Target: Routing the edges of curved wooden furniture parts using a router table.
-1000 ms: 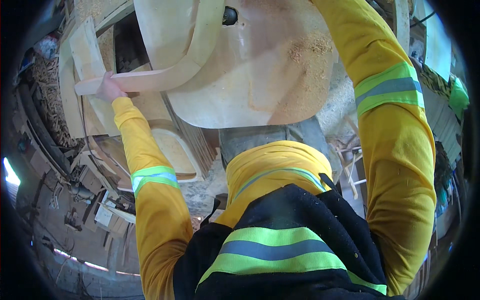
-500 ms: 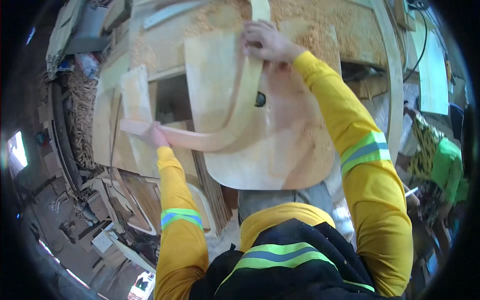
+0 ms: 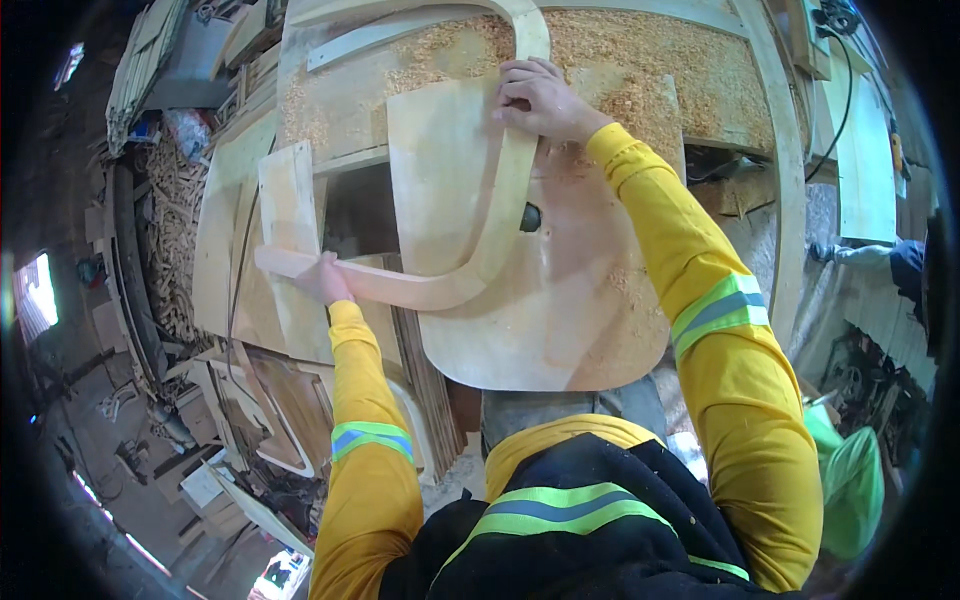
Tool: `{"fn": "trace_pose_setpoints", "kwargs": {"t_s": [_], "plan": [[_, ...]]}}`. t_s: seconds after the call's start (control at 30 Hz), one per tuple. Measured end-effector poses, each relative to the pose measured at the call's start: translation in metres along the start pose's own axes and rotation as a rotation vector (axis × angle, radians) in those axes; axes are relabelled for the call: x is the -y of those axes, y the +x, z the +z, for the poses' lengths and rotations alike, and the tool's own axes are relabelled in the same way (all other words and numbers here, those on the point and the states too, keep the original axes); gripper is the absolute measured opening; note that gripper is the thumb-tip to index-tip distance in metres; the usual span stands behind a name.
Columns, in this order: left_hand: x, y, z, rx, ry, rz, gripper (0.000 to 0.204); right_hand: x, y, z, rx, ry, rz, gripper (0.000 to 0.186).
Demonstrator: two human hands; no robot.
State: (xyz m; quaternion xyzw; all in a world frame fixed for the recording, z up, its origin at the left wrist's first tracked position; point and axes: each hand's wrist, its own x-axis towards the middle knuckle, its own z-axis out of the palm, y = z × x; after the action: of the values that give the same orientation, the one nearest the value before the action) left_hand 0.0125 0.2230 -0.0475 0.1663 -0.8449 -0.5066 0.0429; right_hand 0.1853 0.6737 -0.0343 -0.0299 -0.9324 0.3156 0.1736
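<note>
Two hands steady a curved wooden strip (image 3: 455, 255) on a rounded plywood panel (image 3: 560, 300)
Left hand (image 3: 325, 280) pinches its lower-left end, right hand (image 3: 545, 100) clasps the top; keep both closed grips firm on the sawdust-covered bench (image 3: 620, 60)

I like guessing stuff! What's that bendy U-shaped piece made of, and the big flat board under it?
The curved piece looks like bare, unpainted wood: pale tan, matte, smooth. The left hand and right hand hold its ends. The board looks like thin plywood or similar sheet wood, also raw, dusted with sawdust. Exactly what kind of wood can't be told.
</note>
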Motion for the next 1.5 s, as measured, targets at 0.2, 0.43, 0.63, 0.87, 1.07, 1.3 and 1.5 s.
{"fn": "trace_pose_setpoints", "kwargs": {"t_s": [0.2, 0.43, 0.63, 0.87, 1.07, 1.3, 1.5], "plan": [[0.009, -0.009, 0.003, -0.017, -0.115, 0.041, 0.096, -0.006, -0.005, 0.009, 0.009, -0.014, 0.022, 0.024], [-0.011, -0.008, 0.001, 0.004, -0.145, -0.083, 0.069, -0.014, 0.018, 0.014, -0.072, 0.062, -0.106, 0.019], [-0.006, -0.004, 0.01, 0.041, -0.081, -0.025, 0.053, -0.037, 0.022, 0.018, -0.094, 0.028, -0.098, 0.02], [0.006, 0.008, -0.002, 0.028, -0.035, -0.077, 0.048, -0.037, 0.025, 0.028, -0.118, -0.018, -0.109, 0.017], [0.009, 0.014, 0.006, 0.028, -0.011, -0.077, 0.039, -0.042, 0.027, 0.019, -0.164, -0.004, -0.177, 0.019], [0.004, 0.014, 0.003, 0.045, -0.023, -0.133, 0.031, -0.04, 0.032, 0.021, -0.145, 0.098, -0.187, 0.018], [-0.023, -0.028, 0.003, 0.05, 0.123, -0.115, 0.065, -0.041, 0.037, 0.023, -0.133, 0.032, -0.192, 0.018]]}}
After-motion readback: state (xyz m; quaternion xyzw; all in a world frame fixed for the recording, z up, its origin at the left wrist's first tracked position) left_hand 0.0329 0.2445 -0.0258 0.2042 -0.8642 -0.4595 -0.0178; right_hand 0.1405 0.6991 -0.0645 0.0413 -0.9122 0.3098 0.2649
